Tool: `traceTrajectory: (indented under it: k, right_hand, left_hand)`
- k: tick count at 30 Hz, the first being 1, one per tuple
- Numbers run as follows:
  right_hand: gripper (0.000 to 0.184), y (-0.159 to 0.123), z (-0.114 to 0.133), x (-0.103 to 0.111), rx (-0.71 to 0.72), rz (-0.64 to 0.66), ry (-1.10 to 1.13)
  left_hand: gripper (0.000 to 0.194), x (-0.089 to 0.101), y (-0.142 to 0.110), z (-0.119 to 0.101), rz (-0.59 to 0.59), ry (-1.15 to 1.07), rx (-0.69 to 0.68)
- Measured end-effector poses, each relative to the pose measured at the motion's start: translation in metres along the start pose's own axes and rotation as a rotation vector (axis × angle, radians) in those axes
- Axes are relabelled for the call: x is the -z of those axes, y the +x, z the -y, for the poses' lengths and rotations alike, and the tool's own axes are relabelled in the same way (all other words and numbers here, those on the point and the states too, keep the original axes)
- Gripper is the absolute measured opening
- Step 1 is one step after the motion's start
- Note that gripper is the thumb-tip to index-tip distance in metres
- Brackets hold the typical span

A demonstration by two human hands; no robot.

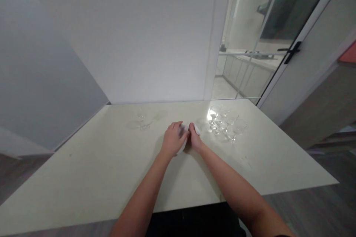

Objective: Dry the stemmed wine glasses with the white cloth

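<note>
Both my hands meet over the middle of the cream table, holding a white cloth between them. My left hand is curled around it from the left, fingers wrapped. My right hand pinches it from the right. Whether a glass sits inside the cloth is hidden. A cluster of several clear stemmed glasses stands just right of my hands. A single clear glass stands to the far left of my hands.
A white wall rises behind the table. At the right stands a glass sliding door with a black handle. The table's right edge drops to grey floor.
</note>
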State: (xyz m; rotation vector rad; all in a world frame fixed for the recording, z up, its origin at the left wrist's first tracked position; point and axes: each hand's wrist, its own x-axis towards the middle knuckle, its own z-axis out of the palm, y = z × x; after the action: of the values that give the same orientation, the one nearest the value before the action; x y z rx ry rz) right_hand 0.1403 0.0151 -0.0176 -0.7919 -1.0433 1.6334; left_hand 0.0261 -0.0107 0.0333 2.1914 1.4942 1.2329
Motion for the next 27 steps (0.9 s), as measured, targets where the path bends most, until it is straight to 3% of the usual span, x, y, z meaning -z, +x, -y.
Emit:
traceTrajectory:
  k: [4,9,12,14,16,18,21,24,27]
  right_hand:
    - [0.071,0.000,-0.004,0.004,-0.003,0.043,0.062]
    - [0.057,0.000,-0.012,0.008,-0.005,-0.016,0.029]
    - [0.054,-0.004,-0.010,0.010,-0.031,-0.041,0.094]
    - [0.060,-0.009,-0.004,0.009,-0.088,-0.035,0.256]
    - [0.067,-0.015,0.005,0.007,-0.106,0.002,0.463]
    - [0.070,-0.019,0.014,0.007,-0.111,0.065,0.600]
    - [0.075,-0.021,0.022,0.009,-0.123,0.102,0.651]
    - [0.080,-0.020,0.024,0.011,-0.137,0.067,0.605]
    - [0.081,-0.018,0.022,0.011,-0.143,0.046,0.562]
  left_hand:
    - [0.015,-0.007,-0.006,0.016,0.011,-0.130,0.072]
    - [0.007,-0.009,-0.017,0.000,-0.134,-0.354,0.135]
    - [0.011,-0.010,-0.023,-0.008,0.025,-0.491,0.028]
    - [0.014,-0.013,-0.025,-0.010,0.134,-0.546,-0.009]
    - [0.022,-0.015,-0.026,-0.008,0.141,-0.562,-0.025]
    - [0.024,-0.015,-0.023,-0.003,0.014,-0.541,-0.045]
    - [0.022,-0.009,-0.015,0.012,-0.396,-0.462,0.005]
    - [0.032,0.001,-0.004,0.038,-0.758,-0.460,0.213]
    - [0.043,0.007,0.006,0.070,-0.901,-0.573,0.428]
